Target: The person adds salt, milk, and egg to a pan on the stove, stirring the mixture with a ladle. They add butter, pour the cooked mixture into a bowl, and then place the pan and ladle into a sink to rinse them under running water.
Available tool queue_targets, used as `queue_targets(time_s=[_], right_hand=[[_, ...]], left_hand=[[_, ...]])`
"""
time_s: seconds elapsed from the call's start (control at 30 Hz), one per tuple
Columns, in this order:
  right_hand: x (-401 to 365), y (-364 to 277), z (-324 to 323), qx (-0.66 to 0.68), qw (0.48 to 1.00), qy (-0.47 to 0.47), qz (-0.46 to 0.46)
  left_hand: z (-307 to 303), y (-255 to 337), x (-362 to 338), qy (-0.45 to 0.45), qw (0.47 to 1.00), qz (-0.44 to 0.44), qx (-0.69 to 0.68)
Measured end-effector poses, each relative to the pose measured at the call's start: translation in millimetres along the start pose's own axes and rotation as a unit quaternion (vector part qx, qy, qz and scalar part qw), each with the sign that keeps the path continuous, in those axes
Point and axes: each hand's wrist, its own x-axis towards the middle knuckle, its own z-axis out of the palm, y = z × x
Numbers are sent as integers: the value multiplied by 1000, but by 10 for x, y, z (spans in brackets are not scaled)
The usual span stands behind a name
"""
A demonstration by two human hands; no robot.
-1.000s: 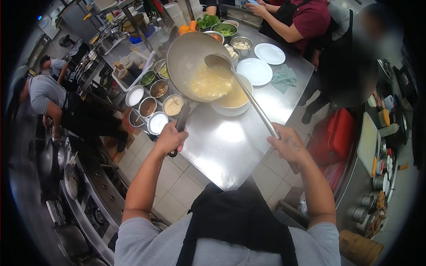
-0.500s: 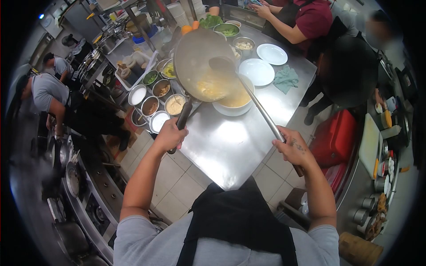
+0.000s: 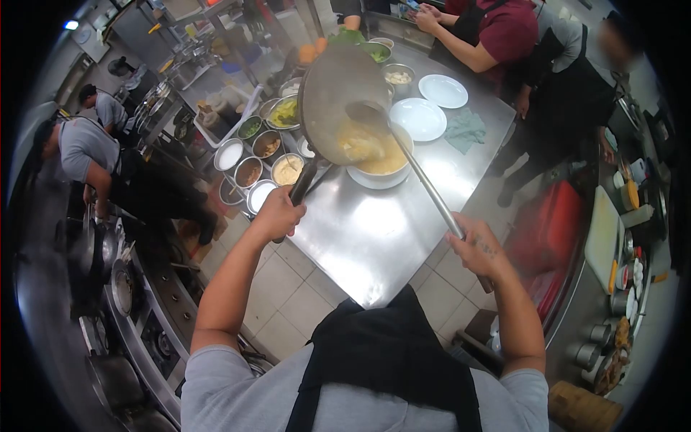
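Observation:
My left hand point(image 3: 279, 212) is closed round the dark handle of a large wok point(image 3: 338, 90), tilted over a white bowl point(image 3: 398, 173). Yellowish food and liquid lie at the wok's lower edge and in the bowl. Wrapped round the end of a long metal ladle point(image 3: 425, 180) is my right hand point(image 3: 475, 243); the ladle's round head is at the mouth of the wok. The bowl stands on a steel table point(image 3: 360, 245). Left of the wok are small metal containers, one with a pale yellow paste point(image 3: 288, 170) and one with white powder point(image 3: 229, 154).
White plates point(image 3: 418, 120) and a green cloth point(image 3: 466, 131) lie right of the bowl. Several people stand around, one holding a phone point(image 3: 412, 5) behind the table. A red container point(image 3: 551, 227) is at the right, stoves point(image 3: 158, 338) at the left.
The wok has shifted slightly right and tilts more steeply over the bowl. At the right, the large dark round shape has gone from in front of a person. Both my hands keep their grips.

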Motion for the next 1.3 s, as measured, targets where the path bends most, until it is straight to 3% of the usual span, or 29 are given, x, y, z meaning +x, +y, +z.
queue_targets(time_s=[0.13,0.23,0.27,0.33,0.4,0.43,0.5,0.67,0.83,1.07,1.13,1.3], right_hand=[[-70,130,54,-71,996,38,-48],[-173,169,73,-131,991,34,-15],[-210,189,81,-131,991,34,-16],[-281,256,105,-253,967,25,23],[-366,471,102,-288,956,47,-26],[-408,562,80,-321,942,70,-71],[-484,613,7,-336,937,68,-72],[-470,693,22,-366,922,94,-91],[-42,812,391,-326,907,213,-161],[-264,869,221,-404,884,185,-143],[-406,912,40,-500,848,141,-104],[-408,671,-71,-504,842,147,-120]], left_hand=[[23,36,-36,17,999,-5,42],[39,117,-91,37,996,-4,75],[20,100,-84,44,990,19,131],[6,69,-78,52,980,44,187],[-4,48,-91,119,936,127,305],[-12,65,-107,123,936,126,305],[-26,143,-140,112,937,84,319],[-39,179,-194,107,941,83,310],[-55,242,-267,102,951,73,283],[-146,198,-261,118,943,82,299],[-168,143,-238,130,938,97,307],[-117,200,-222,115,945,83,295]])
